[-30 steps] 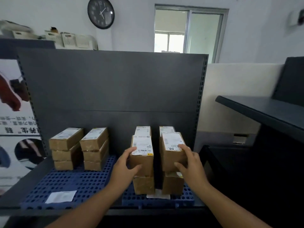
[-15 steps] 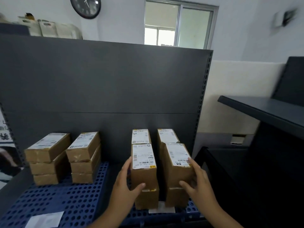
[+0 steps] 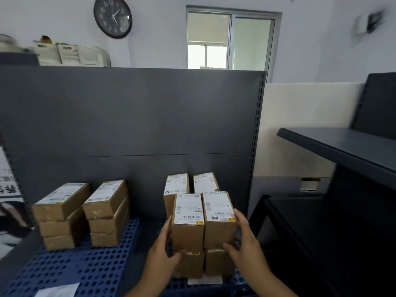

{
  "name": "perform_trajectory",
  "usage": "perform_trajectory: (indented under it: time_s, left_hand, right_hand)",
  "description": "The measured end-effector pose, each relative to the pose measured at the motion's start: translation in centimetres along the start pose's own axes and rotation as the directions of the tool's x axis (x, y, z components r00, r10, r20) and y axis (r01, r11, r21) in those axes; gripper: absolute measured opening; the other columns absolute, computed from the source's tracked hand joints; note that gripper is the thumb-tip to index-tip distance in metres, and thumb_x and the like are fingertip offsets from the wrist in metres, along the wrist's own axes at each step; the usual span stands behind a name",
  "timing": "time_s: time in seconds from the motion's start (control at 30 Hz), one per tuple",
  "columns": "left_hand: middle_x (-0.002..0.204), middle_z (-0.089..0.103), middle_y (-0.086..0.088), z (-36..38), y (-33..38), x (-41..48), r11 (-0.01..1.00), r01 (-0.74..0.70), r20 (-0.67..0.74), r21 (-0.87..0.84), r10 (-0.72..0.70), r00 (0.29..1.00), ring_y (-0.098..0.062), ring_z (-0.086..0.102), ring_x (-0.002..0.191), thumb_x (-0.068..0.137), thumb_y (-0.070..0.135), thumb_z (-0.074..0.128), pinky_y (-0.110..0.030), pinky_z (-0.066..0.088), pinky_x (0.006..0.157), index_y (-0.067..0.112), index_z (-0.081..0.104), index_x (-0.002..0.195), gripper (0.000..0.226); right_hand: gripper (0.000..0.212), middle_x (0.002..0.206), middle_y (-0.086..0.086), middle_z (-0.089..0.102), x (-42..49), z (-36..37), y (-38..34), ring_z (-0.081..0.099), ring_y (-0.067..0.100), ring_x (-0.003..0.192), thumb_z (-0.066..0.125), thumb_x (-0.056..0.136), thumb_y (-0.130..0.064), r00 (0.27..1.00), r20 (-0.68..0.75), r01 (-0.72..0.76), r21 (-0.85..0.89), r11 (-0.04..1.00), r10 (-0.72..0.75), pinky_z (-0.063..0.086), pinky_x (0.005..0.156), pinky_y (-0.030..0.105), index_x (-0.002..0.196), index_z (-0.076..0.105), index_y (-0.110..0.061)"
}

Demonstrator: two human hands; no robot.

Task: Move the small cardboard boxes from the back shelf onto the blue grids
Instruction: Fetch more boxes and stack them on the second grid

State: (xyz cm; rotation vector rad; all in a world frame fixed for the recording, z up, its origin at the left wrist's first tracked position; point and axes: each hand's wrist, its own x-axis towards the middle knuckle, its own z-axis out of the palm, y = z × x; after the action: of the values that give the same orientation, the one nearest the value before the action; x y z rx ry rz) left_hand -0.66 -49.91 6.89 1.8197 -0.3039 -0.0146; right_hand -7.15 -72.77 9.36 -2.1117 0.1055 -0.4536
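Two small cardboard boxes with white labels sit side by side on top of the front stacks: the left box point(image 3: 188, 224) and the right box point(image 3: 219, 221). My left hand point(image 3: 162, 251) presses the left box's outer side with the thumb under its front. My right hand point(image 3: 244, 245) cups the right box's outer side. Both boxes rest on lower boxes point(image 3: 218, 262) on the right blue grid point(image 3: 237, 281). Behind them stand two more stacks point(image 3: 177, 185). On the left blue grid point(image 3: 85, 269) are two stacks of three boxes each point(image 3: 62, 215).
A dark grey perforated back panel point(image 3: 128, 114) rises behind the shelf. A white paper label point(image 3: 57, 290) lies on the left grid, another slip point(image 3: 203, 280) under the front stacks. To the right stands a dark shelf point(image 3: 342, 148). A wall clock point(image 3: 113, 16) and window are above.
The two front top boxes have been pushed together so they touch, and both hands have slid lower on their outer sides. The camera has shifted left and closer.
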Motion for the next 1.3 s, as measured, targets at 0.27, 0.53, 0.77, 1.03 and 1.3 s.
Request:
perform_trajectory:
  time_s: [0.27,0.53,0.77,1.03,1.3]
  left_hand:
    - [0.132,0.049,0.03,0.0,-0.3,-0.4,1.0,-0.017,-0.026,0.011,0.018,1.0,0.007,0.053,0.114,0.074,0.015,0.084,-0.007,0.048,0.081,0.063,0.026,0.137,0.099]
    - [0.124,0.044,0.048,-0.5,-0.6,-1.0,0.999,-0.047,-0.052,-0.01,0.046,0.998,0.02,0.046,0.112,0.072,0.029,0.086,-0.016,0.043,0.091,0.078,0.028,0.126,0.093]
    - [0.141,0.046,0.009,-3.0,-1.4,-0.1,0.982,0.026,-0.164,-0.187,-0.057,0.985,-0.017,0.044,0.134,0.079,0.054,0.058,-0.032,0.039,0.1,0.056,0.044,0.125,0.049]
    - [0.159,0.029,0.006,-2.3,-1.0,6.5,0.915,0.169,-0.028,-0.367,-0.193,0.981,-0.025,0.032,0.142,0.072,0.08,0.049,-0.045,0.022,0.114,0.05,0.03,0.148,0.084]
    - [0.137,0.059,0.013,-0.8,-1.9,10.0,0.932,0.123,0.081,-0.342,-0.102,0.992,-0.012,0.056,0.125,0.091,0.065,0.052,-0.046,0.043,0.104,0.051,0.042,0.141,0.053]
  right_hand:
    - [0.105,0.136,-0.019,0.04,0.4,-0.6,0.3,0.048,0.004,0.117,0.077,0.079,-0.008,1.0,0.028,0.013,0.039,0.999,-0.014,0.046,0.096,0.025,0.131,0.01,-0.069]
    - [0.101,0.138,-0.011,0.037,0.4,-1.2,1.1,0.045,0.009,0.124,0.08,0.077,-0.013,0.999,0.05,-0.009,0.069,0.998,0.005,0.045,0.103,0.04,0.142,0.013,-0.054]
    - [0.067,0.138,-0.011,0.042,1.0,-3.2,3.6,0.041,0.01,0.13,0.059,0.092,-0.003,0.997,0.036,-0.07,0.243,0.968,0.063,0.041,0.091,0.015,0.128,0.037,-0.056]
    - [0.039,0.15,-0.003,0.039,9.2,-1.2,3.2,0.039,0.026,0.135,0.044,0.1,-0.041,0.935,0.188,-0.355,0.455,0.817,0.301,0.038,0.106,0.055,0.139,0.041,-0.047]
    - [0.02,0.1,-0.036,0.066,11.7,1.1,3.1,0.063,-0.011,0.094,0.051,0.095,-0.049,0.92,0.335,-0.339,0.415,0.844,0.205,0.05,0.067,0.012,0.1,0.055,-0.068]
